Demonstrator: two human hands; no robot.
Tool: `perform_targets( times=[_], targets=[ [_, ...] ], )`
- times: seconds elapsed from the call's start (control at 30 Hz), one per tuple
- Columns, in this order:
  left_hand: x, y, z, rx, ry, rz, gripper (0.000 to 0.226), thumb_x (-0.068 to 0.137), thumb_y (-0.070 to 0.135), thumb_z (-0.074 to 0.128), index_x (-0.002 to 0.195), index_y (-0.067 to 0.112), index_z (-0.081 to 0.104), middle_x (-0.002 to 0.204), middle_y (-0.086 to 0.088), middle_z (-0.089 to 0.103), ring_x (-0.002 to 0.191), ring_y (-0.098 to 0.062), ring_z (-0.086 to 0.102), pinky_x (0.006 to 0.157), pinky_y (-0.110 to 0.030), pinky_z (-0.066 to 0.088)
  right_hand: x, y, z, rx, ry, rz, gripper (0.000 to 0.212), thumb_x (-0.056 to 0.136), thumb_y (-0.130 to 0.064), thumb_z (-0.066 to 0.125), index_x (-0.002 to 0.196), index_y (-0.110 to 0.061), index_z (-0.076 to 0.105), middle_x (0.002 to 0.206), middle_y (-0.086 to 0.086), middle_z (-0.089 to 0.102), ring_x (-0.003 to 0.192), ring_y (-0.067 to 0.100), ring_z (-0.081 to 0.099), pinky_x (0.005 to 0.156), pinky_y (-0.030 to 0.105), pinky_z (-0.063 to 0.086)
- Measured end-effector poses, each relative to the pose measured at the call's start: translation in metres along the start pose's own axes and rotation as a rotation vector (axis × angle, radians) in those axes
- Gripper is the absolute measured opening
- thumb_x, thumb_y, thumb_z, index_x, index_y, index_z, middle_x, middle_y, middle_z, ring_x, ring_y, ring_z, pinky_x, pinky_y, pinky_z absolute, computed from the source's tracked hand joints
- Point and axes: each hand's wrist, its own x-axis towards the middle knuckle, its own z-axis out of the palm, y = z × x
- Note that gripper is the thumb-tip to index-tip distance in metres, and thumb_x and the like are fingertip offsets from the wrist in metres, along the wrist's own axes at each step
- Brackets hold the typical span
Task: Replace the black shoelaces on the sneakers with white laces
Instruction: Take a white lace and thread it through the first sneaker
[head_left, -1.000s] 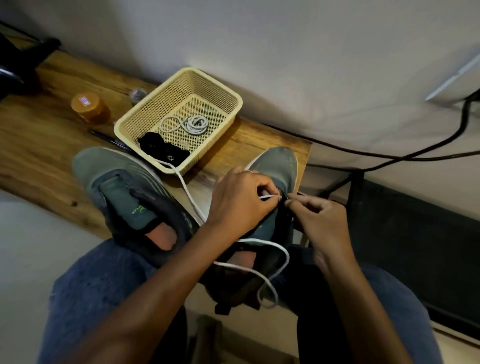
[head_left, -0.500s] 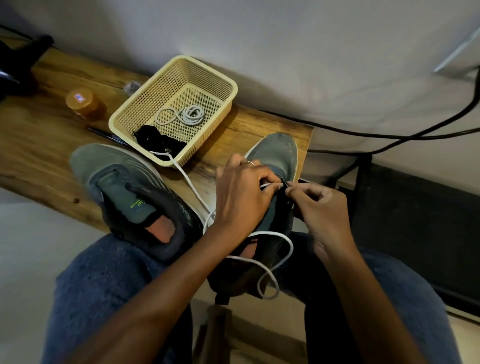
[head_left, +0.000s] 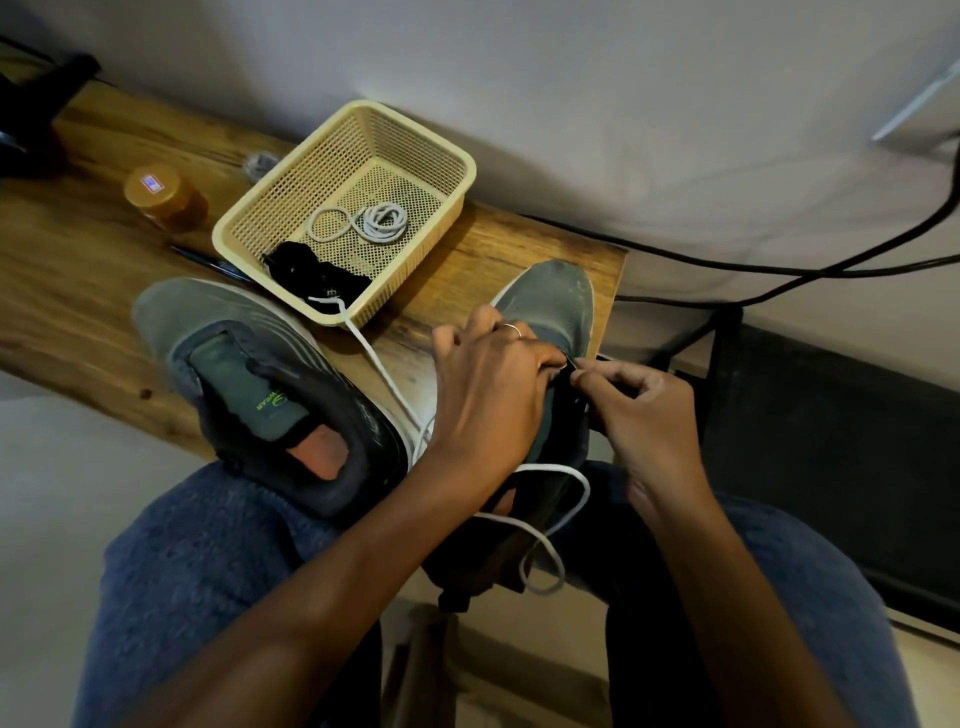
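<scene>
On left sneaker (head_left: 260, 384) tongue: green "WEAR" lettering.

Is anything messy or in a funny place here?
A little. The white lace being threaded trails over the rim of the basket, one end lying on the black laces inside. The left sneaker has no lace. Nothing looks spilled or broken.
</scene>
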Motion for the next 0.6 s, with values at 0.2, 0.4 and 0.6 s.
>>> perform_targets(
  times=[0.2, 0.4, 0.6],
  targets=[
    [0.0023, -0.0044, 0.0005, -0.059, 0.053, -0.121, 0.013, 0.079, 0.035, 0.075, 0.091, 0.04, 0.075, 0.091, 0.013, 0.072, 0.109, -0.011, 0.046, 0.089, -0.033, 0.014, 0.0002, -0.0015, 0.0008, -0.018, -0.014, -0.002, 0.01, 0.083, -0.005, 0.068, 0.087, -0.011, 0.075, 0.079, -0.01, 0.072, 0.073, 0.0, 0.068, 0.069, 0.017, 0.055],
    [0.0039, -0.0066, 0.0028, -0.055, 0.077, -0.132, 0.009, 0.076, 0.039, 0.074, 0.085, 0.037, 0.075, 0.1, 0.014, 0.065, 0.115, -0.016, 0.041, 0.091, -0.037, 0.016, -0.0001, -0.0046, 0.0, -0.05, -0.03, -0.018, 0.012, 0.083, -0.004, 0.068, 0.085, -0.013, 0.074, 0.08, -0.011, 0.072, 0.074, -0.002, 0.067, 0.073, 0.019, 0.056],
    [0.008, -0.0095, 0.003, -0.044, 0.059, -0.064, 0.009, 0.077, 0.039, 0.073, 0.085, 0.034, 0.075, 0.1, 0.015, 0.065, 0.111, -0.014, 0.039, 0.087, -0.033, 0.013, -0.0021, -0.0048, -0.0007, -0.115, -0.055, -0.09, 0.014, 0.085, -0.004, 0.067, 0.095, -0.012, 0.074, 0.074, -0.005, 0.07, 0.063, -0.005, 0.063, 0.062, 0.012, 0.051]
  ],
)
